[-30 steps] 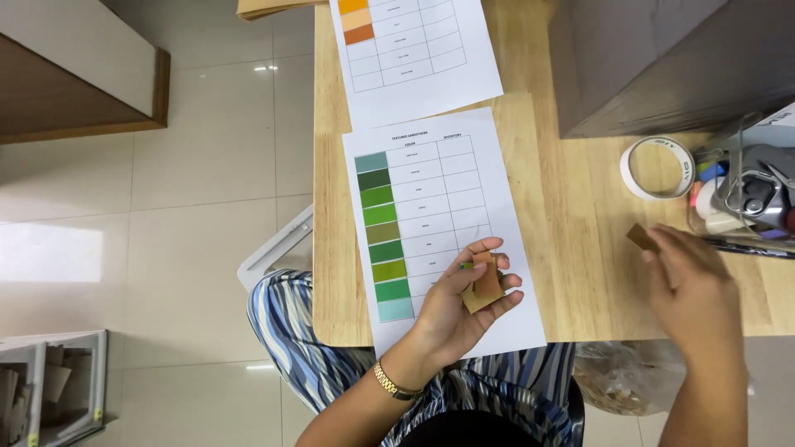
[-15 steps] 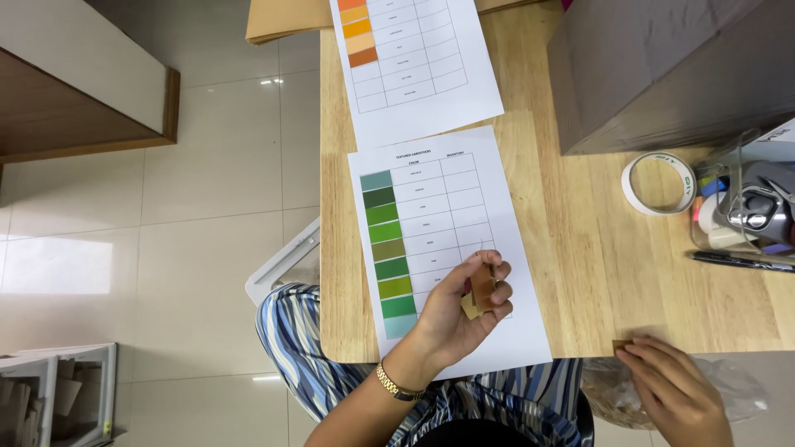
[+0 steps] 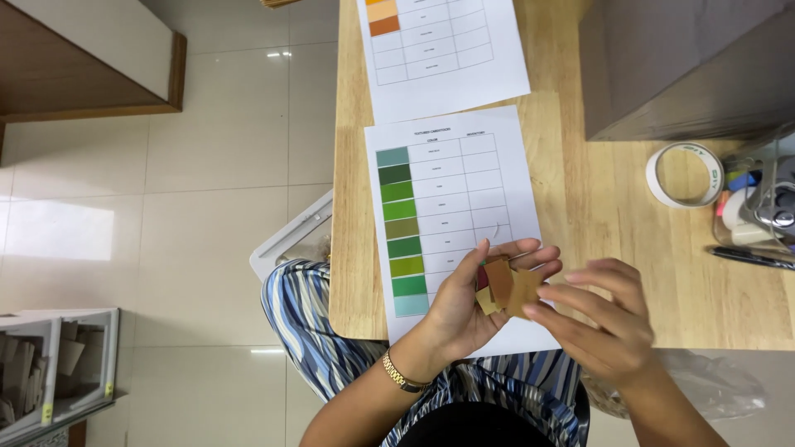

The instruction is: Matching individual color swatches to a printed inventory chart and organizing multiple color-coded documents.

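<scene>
While the left hand [image 3: 464,302] pinches a small stack of brown card swatches [image 3: 502,285] above the near edge of the white green-swatch chart sheet [image 3: 451,223], the right hand [image 3: 600,319] fingers touch the stack's right edge; no swatch lies on the chart.

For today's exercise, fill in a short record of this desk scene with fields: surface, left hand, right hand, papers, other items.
Surface: light wooden table
Left hand: holds small brown card pieces
Right hand: fingertips at the same pieces
Papers: white sheet with green colour swatches; white sheet with orange swatches
Other items: white tape roll, black pen, grey box
</scene>
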